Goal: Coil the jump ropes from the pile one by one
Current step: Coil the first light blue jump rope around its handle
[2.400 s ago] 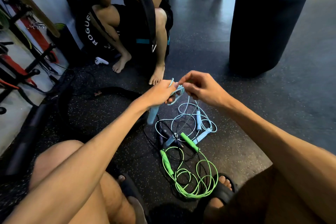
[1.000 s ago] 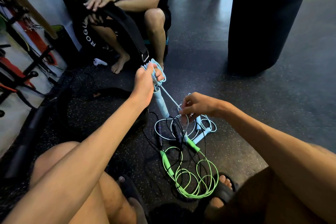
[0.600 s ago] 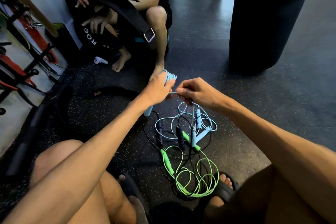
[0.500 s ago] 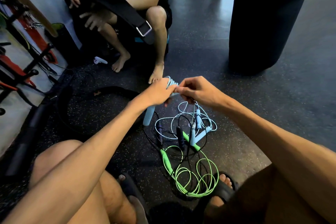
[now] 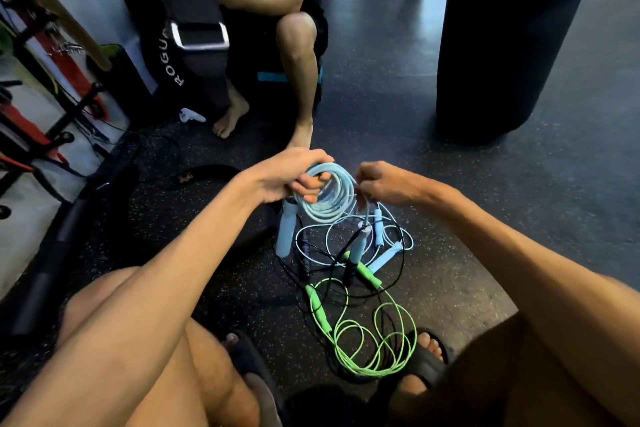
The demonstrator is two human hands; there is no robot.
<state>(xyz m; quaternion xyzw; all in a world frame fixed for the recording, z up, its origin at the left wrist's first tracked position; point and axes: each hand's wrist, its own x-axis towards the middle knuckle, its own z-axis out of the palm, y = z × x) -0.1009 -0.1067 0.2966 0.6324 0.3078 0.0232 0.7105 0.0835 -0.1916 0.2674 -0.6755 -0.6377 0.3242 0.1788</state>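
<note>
Both forearms reach forward over the knees. The left hand [image 5: 291, 178] curls its fingers through the coiled pale-blue plastic jump rope [image 5: 332, 206], gripping it above the dark speckled rubber floor [image 5: 485, 218], with one pale-blue handle [image 5: 285, 234] hanging below. The right hand [image 5: 388, 184], fingers bent, pinches the cord at the coil's right edge. Beneath lies the tangled rope pile [image 5: 363, 340].

One head view, wide-angle, tilted down
I look forward and down from the wearer's head, close over the left hand [image 5: 285, 177], right hand [image 5: 389, 184] and jump rope [image 5: 330, 199], with the floor [image 5: 540, 218] beyond.
</note>
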